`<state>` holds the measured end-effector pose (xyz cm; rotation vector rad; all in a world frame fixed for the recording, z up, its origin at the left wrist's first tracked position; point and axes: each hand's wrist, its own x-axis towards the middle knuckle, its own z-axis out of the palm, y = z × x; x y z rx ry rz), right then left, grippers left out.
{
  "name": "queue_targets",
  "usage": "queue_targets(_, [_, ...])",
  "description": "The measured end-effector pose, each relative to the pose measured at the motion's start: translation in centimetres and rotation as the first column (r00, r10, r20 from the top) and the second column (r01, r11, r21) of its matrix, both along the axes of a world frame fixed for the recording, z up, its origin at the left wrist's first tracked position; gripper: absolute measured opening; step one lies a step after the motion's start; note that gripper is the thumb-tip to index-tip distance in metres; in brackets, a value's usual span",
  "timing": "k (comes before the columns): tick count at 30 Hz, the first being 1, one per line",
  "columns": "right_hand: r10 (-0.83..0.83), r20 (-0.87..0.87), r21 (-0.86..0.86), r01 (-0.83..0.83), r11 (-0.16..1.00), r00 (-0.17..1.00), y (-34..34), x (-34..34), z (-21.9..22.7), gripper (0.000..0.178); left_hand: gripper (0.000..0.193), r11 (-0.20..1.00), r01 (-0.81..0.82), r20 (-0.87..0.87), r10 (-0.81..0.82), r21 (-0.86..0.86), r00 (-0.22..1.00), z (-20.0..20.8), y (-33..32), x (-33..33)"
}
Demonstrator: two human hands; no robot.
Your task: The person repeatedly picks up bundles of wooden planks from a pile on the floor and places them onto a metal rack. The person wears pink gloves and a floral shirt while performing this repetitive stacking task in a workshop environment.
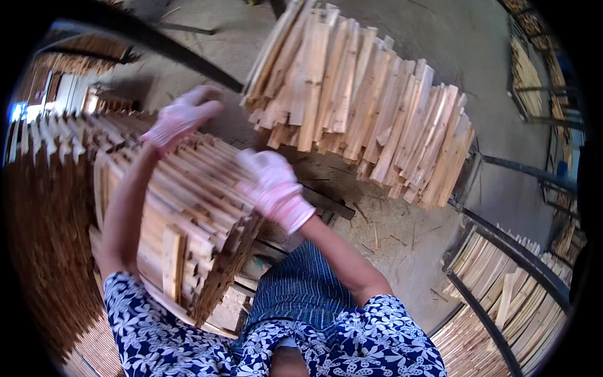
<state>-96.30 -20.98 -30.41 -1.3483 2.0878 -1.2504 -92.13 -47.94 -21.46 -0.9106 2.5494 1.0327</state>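
Both my hands wear pale pink-and-white knit gloves and are slightly blurred. My left hand (183, 118) is over the far edge of a stack of wooden strips (201, 182), its fingers reaching to the right and nothing visible in them. My right hand (276, 191) hovers by the stack's right end, thumb and fingers apart, with no strip seen in it. The strips lie side by side in layers, and one short wooden piece (174, 264) stands against the near side. Whether either hand touches the wood is hard to tell.
A large heap of loose wooden strips (364, 100) rests ahead to the right. Dark metal bars (182, 53) cross at the upper left. More strips (534, 295) sit in a metal rack at right. Tall stacked wood (50, 232) stands at left. Wood scraps litter the concrete floor (402, 251).
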Motion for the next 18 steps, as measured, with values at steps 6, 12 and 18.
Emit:
queue_targets(6, [-0.653,0.207,0.586,0.442,0.679,0.729,4.6,-16.5,-17.0,0.088,0.091,0.938,0.151,0.159,-0.105,-0.313,0.982,-29.3,4.3,-11.8])
queue_targets(12, [-0.767,0.144,0.684,0.497,0.533,0.625,0.6,-17.3,-23.7,0.099,0.111,0.905,-0.422,0.035,0.424,-0.052,0.905,-36.5,7.8,-16.9])
queue_targets(18, [-0.715,0.413,0.435,0.567,0.699,0.564,-1.9,-15.9,-22.9,0.107,0.120,0.734,-0.470,-0.029,0.553,0.491,0.833,-30.9,11.9,-17.9])
